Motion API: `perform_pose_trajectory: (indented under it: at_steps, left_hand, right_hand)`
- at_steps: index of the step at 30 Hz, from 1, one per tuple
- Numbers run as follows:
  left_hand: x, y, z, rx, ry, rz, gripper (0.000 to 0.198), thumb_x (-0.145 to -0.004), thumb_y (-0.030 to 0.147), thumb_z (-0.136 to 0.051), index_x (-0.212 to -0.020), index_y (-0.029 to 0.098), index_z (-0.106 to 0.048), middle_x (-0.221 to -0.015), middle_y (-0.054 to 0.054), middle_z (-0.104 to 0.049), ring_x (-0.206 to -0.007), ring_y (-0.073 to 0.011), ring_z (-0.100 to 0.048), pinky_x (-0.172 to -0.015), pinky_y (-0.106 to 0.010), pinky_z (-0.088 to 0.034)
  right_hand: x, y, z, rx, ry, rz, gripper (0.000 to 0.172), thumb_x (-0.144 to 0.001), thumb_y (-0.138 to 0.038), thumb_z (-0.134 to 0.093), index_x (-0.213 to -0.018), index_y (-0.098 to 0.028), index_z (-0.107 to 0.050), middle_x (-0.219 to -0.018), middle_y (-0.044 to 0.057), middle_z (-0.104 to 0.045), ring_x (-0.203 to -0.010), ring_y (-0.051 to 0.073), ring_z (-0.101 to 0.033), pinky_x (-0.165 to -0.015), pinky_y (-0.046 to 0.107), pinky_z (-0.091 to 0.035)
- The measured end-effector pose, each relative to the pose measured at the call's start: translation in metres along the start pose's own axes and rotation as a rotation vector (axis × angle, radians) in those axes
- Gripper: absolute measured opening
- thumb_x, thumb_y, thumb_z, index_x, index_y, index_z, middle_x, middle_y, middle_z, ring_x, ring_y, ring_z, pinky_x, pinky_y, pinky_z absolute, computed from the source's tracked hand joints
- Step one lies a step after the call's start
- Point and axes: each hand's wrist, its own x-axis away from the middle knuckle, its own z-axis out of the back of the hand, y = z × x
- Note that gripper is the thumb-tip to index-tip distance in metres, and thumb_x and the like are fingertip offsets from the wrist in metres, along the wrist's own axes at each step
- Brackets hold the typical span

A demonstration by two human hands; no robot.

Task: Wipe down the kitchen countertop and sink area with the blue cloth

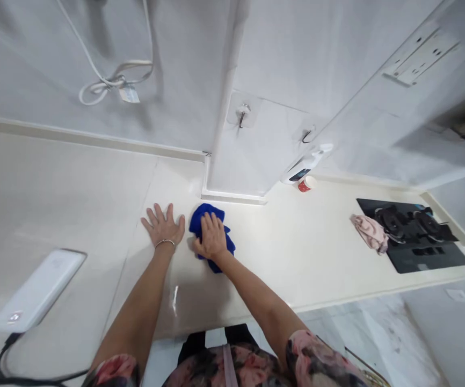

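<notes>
A bunched blue cloth (207, 210) lies on the pale countertop (292, 242), close to the wall corner. My right hand (212, 236) presses down on it, fingers curled into the fabric; part of the cloth is hidden beneath the palm. To the left of the cloth, my left hand (163, 226) rests flat on the counter with its fingers spread and nothing in it. A thin bracelet circles the left wrist. The two hands are a short way apart.
A white power bank (41, 290) with a black cable sits at left. Farther right are a white spray bottle (305, 165), a red-and-white cup (307, 184), a pink cloth (370, 233) and a black gas stove (429, 260). A wall corner (232, 198) juts out ahead.
</notes>
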Motion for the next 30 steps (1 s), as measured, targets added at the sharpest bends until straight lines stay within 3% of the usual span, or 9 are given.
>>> perform_pose_trajectory:
  at_steps: [4, 7, 10, 14, 18, 22, 26, 30]
  left_hand:
    - [0.004, 0.002, 0.002, 0.0, -0.013, 0.011, 0.069, -0.101, 0.051, -0.036, -0.162, 0.018, -0.038, -0.172, -0.017, -0.01, -0.159, -0.0403, 0.0, -0.125, -0.063, 0.002]
    - [0.008, 0.001, 0.003, 0.013, -0.018, 0.001, 0.067, -0.101, 0.047, -0.039, -0.162, 0.019, -0.038, -0.172, -0.017, -0.011, -0.159, -0.0403, -0.001, -0.126, -0.062, 0.003]
    - [0.012, -0.004, 0.001, 0.037, -0.015, -0.022, 0.065, -0.102, 0.047, -0.04, -0.162, 0.02, -0.038, -0.172, -0.016, -0.011, -0.159, -0.0389, -0.002, -0.127, -0.059, 0.003]
    - [0.027, -0.014, -0.005, 0.07, -0.011, -0.073, 0.063, -0.103, 0.04, -0.041, -0.161, 0.016, -0.04, -0.171, -0.016, -0.014, -0.159, -0.0361, -0.006, -0.129, -0.057, -0.003]
    - [0.056, -0.025, -0.004, 0.068, -0.057, -0.154, 0.06, -0.102, 0.035, -0.044, -0.158, 0.013, -0.044, -0.17, -0.017, -0.02, -0.158, -0.0337, -0.015, -0.13, -0.054, -0.013]
    - [0.082, -0.045, 0.013, 0.142, -0.044, -0.238, 0.054, -0.101, 0.03, -0.043, -0.149, 0.01, -0.054, -0.164, -0.017, -0.036, -0.156, -0.0301, -0.025, -0.13, -0.05, -0.021]
    - [0.094, -0.082, 0.055, 0.288, 0.173, -0.199, 0.051, -0.101, 0.029, -0.039, -0.146, 0.011, -0.056, -0.162, -0.015, -0.041, -0.156, -0.0244, -0.027, -0.129, -0.045, -0.027]
    - [0.103, -0.14, 0.114, 0.348, 0.448, 0.082, 0.052, -0.101, 0.03, -0.041, -0.147, 0.01, -0.052, -0.157, -0.018, -0.047, -0.15, -0.024, -0.039, -0.129, -0.044, -0.027]
  right_hand:
    - [0.045, -0.022, 0.001, -0.096, -0.041, 0.196, 0.079, -0.085, -0.036, -0.057, -0.157, -0.005, -0.041, -0.168, 0.014, -0.032, -0.158, 0.033, -0.021, -0.129, 0.049, -0.018]
    - [0.096, -0.01, 0.002, -0.097, -0.053, 0.254, 0.073, -0.087, -0.033, -0.053, -0.155, -0.007, -0.046, -0.167, 0.012, -0.034, -0.157, 0.034, -0.023, -0.129, 0.051, -0.021]
    - [0.141, 0.01, 0.001, -0.033, -0.04, 0.216, 0.071, -0.087, -0.028, -0.051, -0.155, -0.009, -0.046, -0.167, 0.013, -0.033, -0.158, 0.034, -0.023, -0.128, 0.055, -0.025]
    - [0.173, 0.024, -0.002, 0.031, -0.008, 0.225, 0.071, -0.084, -0.024, -0.052, -0.153, -0.009, -0.048, -0.166, 0.015, -0.035, -0.157, 0.035, -0.024, -0.126, 0.056, -0.028]
    - [0.174, 0.03, -0.011, 0.034, 0.081, 0.294, 0.07, -0.083, -0.021, -0.051, -0.151, -0.005, -0.047, -0.163, 0.019, -0.039, -0.156, 0.037, -0.026, -0.123, 0.059, -0.03]
    - [0.165, 0.032, -0.017, 0.014, 0.163, 0.348, 0.07, -0.085, -0.023, -0.051, -0.152, -0.006, -0.044, -0.16, 0.02, -0.044, -0.154, 0.037, -0.03, -0.121, 0.059, -0.032]
    - [0.146, 0.025, -0.015, 0.009, 0.158, 0.377, 0.066, -0.086, -0.024, -0.05, -0.148, -0.003, -0.048, -0.157, 0.021, -0.047, -0.151, 0.038, -0.033, -0.121, 0.057, -0.031]
    - [0.122, 0.015, -0.013, 0.018, 0.132, 0.403, 0.064, -0.088, -0.025, -0.049, -0.147, -0.001, -0.049, -0.157, 0.022, -0.046, -0.15, 0.038, -0.034, -0.122, 0.055, -0.029]
